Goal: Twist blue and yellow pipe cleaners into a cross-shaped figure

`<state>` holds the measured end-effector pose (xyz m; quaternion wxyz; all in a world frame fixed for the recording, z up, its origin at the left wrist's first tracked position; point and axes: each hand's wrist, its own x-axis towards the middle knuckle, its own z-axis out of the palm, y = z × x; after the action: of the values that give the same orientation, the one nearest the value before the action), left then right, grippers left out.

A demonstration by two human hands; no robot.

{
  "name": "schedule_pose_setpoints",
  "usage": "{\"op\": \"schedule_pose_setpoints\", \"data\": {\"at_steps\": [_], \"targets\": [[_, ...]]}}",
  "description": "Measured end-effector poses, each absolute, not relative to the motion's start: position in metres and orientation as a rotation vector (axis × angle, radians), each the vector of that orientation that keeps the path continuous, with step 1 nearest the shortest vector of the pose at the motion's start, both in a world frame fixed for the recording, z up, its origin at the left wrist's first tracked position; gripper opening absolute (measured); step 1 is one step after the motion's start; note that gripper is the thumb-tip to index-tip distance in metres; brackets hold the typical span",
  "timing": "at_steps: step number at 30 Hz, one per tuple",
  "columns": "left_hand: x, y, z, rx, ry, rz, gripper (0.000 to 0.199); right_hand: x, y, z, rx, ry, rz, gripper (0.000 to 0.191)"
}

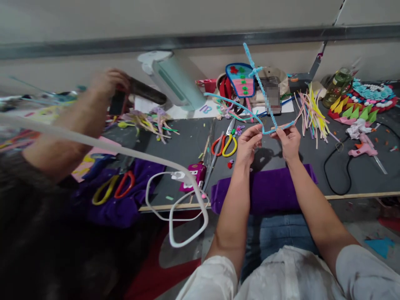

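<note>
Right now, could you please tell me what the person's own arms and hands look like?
Both hands, the left hand and the right hand, are bare, without gloves, rings or a watch. The forearms are uncovered; loose white sleeves are pushed up to about the elbows.

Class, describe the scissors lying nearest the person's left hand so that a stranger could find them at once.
Start at the dark grey table. Just left of the left hand, beside the purple cloth, lie scissors with one red and one yellow loop. A similar pair lies far left on purple fabric.
</note>
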<state>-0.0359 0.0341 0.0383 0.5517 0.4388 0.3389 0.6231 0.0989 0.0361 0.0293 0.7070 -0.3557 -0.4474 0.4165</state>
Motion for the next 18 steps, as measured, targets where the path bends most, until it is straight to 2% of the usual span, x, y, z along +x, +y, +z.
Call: {"op": "schedule_pose_setpoints", "data": {"at_steps": [10, 18], "targets": [[-0.037, 0.0301, 0.0384, 1.265, 0.898, 1.416, 0.04, 0.1003, 0.0352, 0.0311, -0.794, -1.028, 0.9, 0.024], [-0.0402, 0.0344, 0.039, 1.541, 1.028, 1.539, 0.019, 0.1012, 0.0327, 0.0348, -0.767, -1.003, 0.936, 0.024]]}}
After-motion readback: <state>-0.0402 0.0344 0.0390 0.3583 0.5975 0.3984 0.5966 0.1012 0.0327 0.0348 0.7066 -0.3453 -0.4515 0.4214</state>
